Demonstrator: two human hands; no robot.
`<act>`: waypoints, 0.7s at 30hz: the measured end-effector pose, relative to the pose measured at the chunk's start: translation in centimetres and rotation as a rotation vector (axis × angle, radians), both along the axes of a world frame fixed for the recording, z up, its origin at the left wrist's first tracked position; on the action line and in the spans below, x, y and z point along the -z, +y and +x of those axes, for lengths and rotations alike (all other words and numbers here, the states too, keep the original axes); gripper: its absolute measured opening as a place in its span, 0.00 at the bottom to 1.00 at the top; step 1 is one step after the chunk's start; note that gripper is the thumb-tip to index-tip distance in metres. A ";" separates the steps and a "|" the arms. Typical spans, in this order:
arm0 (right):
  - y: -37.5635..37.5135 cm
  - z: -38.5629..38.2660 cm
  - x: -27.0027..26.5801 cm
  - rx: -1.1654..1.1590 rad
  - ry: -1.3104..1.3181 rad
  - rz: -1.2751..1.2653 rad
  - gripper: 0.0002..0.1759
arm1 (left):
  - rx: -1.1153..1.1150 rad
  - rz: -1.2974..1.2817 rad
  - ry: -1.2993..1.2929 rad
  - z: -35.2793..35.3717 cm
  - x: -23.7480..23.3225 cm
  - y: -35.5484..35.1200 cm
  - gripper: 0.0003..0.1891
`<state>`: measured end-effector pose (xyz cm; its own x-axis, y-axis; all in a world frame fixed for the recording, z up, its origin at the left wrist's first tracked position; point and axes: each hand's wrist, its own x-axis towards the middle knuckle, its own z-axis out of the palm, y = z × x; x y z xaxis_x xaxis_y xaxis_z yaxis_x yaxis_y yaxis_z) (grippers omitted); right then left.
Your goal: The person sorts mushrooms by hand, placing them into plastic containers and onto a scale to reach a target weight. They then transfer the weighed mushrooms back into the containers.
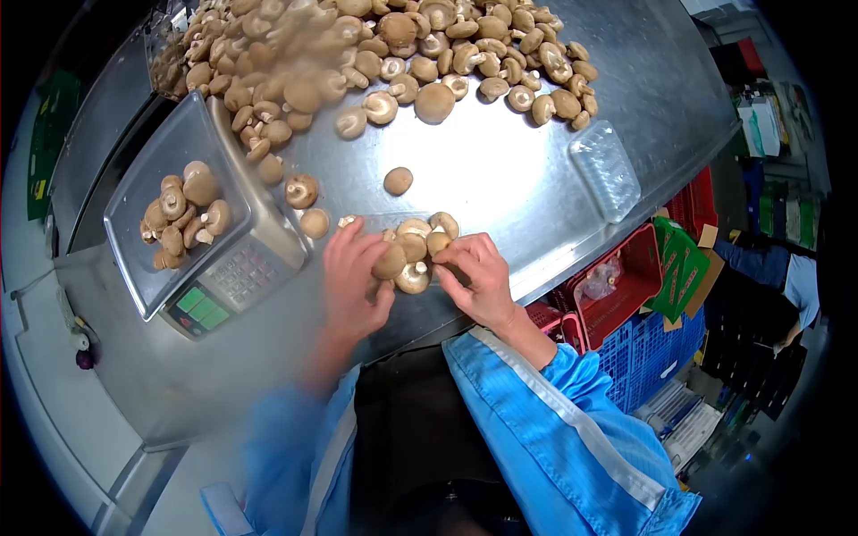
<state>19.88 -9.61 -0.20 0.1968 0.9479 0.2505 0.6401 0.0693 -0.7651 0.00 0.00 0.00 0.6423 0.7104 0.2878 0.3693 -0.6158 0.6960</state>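
Both hands are at a small cluster of brown mushrooms point(412, 247) near the table's front edge, which seems to lie in a clear tray mostly hidden beneath. My left hand point(353, 272) is at the cluster's left side, its fingers curved and apart, touching a mushroom cap. On the right side, my right hand point(478, 279) pinches a small mushroom point(438, 242) between thumb and fingers. A weighing scale point(246, 275) stands to the left, with mushrooms in its clear pan point(143, 268). One loose mushroom point(399, 180) lies just beyond the cluster.
A large mushroom pile point(435, 103) spreads over the back of the metal table point(661, 80). An empty-looking clear tray point(606, 170) rests near the right edge. Red crates point(630, 286), a blue crate point(639, 362) and a green box point(679, 268) stand beyond it. Another person point(769, 286) is far right.
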 end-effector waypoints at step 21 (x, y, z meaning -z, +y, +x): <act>1.2 -1.9 1.5 -0.155 -0.157 -0.200 0.38 | 0.022 -0.107 0.039 0.2 0.2 0.2 0.29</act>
<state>18.01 -8.39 -1.67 0.0198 0.9972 0.0717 0.7456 0.0331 -0.6656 0.16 0.20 -0.23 0.6674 0.7213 0.1851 0.3847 -0.5469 0.7436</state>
